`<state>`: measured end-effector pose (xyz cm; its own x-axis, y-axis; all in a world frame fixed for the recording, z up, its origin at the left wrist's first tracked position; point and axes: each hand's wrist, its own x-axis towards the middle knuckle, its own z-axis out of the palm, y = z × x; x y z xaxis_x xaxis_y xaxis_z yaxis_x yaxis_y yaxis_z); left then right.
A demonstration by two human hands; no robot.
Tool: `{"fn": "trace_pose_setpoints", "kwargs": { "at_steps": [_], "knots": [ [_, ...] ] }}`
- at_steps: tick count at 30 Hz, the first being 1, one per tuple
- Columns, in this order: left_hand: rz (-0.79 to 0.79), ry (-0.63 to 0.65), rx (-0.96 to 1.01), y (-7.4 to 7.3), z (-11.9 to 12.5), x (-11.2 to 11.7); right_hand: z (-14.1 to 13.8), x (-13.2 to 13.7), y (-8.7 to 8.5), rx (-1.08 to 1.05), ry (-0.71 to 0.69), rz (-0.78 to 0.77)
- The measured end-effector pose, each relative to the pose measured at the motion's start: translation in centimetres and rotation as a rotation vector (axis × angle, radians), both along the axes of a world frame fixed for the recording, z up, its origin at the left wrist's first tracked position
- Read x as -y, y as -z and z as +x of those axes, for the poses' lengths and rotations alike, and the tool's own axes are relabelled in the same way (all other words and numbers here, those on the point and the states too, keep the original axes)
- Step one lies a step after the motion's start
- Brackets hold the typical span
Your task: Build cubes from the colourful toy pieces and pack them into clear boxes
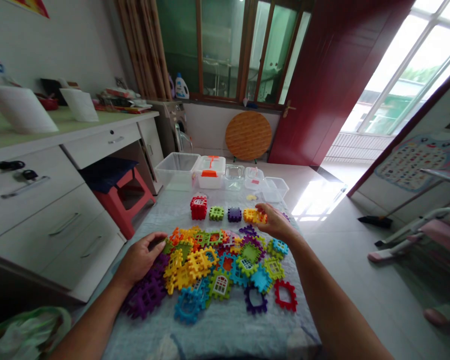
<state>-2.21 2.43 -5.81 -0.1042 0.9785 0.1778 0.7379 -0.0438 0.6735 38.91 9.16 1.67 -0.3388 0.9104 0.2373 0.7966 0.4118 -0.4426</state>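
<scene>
Single head-worn view, forward and down over both hands (137,261) (276,223), above the table (142,335), window (223,55) beyond

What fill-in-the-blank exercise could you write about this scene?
1. The right hand touches the yellow blocks, in a row whose leftmost stack is ____.
2. The row's purple blocks stand between the yellow and the ____ ones.
3. The red frame lies to the ____ of the dark purple frame.
Missing words: red; green; right.
</scene>
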Motion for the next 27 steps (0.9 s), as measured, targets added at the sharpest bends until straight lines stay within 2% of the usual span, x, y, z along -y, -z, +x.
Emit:
{"fn": "trace_pose_setpoints", "kwargs": {
  "at_steps": [3, 6, 11, 17, 21, 24, 27],
  "knots": [
    [-0.011, -0.003, -0.003, 0.0, 0.0, 0.0, -0.7, -2.7, 0.0, 0.111, -0.013, -0.034],
    [-0.02, 0.0, -0.003, 0.1, 0.0, 0.1, -1.4, -4.7, 0.7, 0.186, -0.023, -0.08],
    [-0.031, -0.003, 0.001, 0.1, 0.0, 0.1, -1.9, -5.9, 2.0, 0.254, -0.033, -0.123],
    [-0.016, 0.012, 0.016, 0.2, 0.0, 0.1, -2.0, -6.0, 2.3, 0.277, -0.041, -0.143],
    [-0.031, -0.001, 0.011, 0.2, -0.1, 0.1, -2.1, -5.7, 1.6, 0.243, -0.037, -0.13],
    [-0.05, -0.002, 0.015, 0.3, -0.1, 0.1, -1.3, -4.5, 0.5, 0.189, -0.025, -0.088],
    [-0.041, 0.005, 0.023, 0.4, -0.2, 0.1, 0.3, -2.1, -0.5, 0.048, 0.007, -0.019]
  ]
}}
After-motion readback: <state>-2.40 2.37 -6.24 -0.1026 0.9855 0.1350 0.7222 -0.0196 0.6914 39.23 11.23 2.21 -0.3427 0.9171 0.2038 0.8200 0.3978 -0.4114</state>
